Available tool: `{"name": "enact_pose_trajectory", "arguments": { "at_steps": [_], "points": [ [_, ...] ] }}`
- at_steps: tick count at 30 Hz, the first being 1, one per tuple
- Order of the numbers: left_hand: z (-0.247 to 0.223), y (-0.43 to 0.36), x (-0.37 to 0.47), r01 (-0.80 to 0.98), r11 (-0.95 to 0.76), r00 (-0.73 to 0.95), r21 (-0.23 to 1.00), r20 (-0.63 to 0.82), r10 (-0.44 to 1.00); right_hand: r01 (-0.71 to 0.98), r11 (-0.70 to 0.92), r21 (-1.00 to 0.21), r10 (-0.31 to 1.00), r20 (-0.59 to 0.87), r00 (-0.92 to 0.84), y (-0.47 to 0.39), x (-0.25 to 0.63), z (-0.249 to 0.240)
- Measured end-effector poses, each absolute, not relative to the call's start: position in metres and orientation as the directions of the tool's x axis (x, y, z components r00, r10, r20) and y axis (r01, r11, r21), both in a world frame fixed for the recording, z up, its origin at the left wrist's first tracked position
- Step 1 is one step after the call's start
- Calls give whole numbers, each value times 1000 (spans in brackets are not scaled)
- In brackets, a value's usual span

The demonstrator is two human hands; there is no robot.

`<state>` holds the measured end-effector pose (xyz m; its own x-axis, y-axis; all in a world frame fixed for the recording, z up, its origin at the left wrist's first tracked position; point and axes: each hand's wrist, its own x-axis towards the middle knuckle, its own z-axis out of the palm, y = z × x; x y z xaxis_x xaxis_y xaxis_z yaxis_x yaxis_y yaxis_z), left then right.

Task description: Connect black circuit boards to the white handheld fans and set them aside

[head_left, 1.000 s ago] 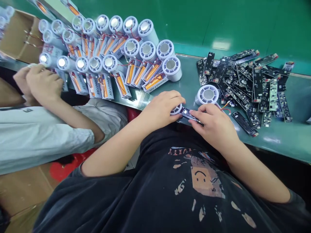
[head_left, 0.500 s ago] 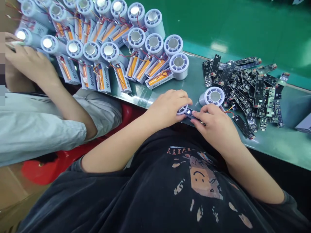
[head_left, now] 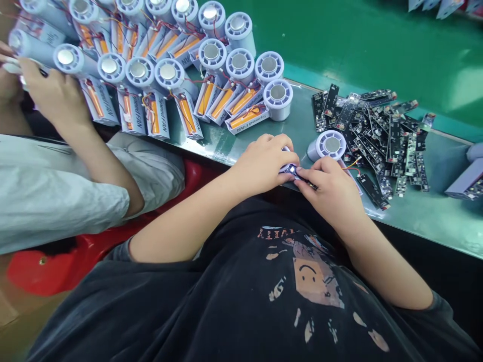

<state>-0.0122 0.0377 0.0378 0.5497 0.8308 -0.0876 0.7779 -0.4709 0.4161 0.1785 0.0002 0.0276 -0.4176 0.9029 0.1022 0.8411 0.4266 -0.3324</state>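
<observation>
Lilac housing [head_left: 287,168] gripped in left hand [head_left: 261,161]; right hand [head_left: 332,185] pinches circuit board [head_left: 292,170] by the housing's rim, between the 2 grips. Vs 0.5 s ago: right hand closer to left, less board showing, so board work looks mid-step.

The held fan shell [head_left: 287,168] is smooth, matt plastic; the held circuit board [head_left: 293,171] looks glossy with metallic specks. Towards half past ten, the fan bodies [head_left: 169,83] have the same satin plastic, their end discs [head_left: 277,92] shiny metal, and the battery packs [head_left: 245,119] a slick film. Between two and three o'clock, the board pile [head_left: 394,141] mixes smooth faces with rough, component-studded ones. The table [head_left: 302,110] is smooth and reflective. At six, soft matt shirt cloth [head_left: 234,286]; between eight and nine, a glossy plastic seat [head_left: 90,246]; at nine, a creased cloth sleeve [head_left: 75,198]
</observation>
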Motion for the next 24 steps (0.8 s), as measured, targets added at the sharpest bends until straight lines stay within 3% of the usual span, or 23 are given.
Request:
{"name": "enact_pose_trajectory", "arguments": {
  "at_steps": [4,9,13,24],
  "points": [
    [38,37,-12,787,-477,542,390,-70,838,842,434,-321,898,78,-433,-8,189,43],
    [38,38,-12,782,-471,549,408,-93,831,869,405,-284,914,167,-371,-23,221,63],
    [35,39,-12,772,-479,551,418,-65,832,865,433,-255,901,139,-410,-31,229,55],
    [32,35,-14,757,-508,561,410,-9,828,848,335,-410,942,148,-301,-28,213,23]
  ]
}}
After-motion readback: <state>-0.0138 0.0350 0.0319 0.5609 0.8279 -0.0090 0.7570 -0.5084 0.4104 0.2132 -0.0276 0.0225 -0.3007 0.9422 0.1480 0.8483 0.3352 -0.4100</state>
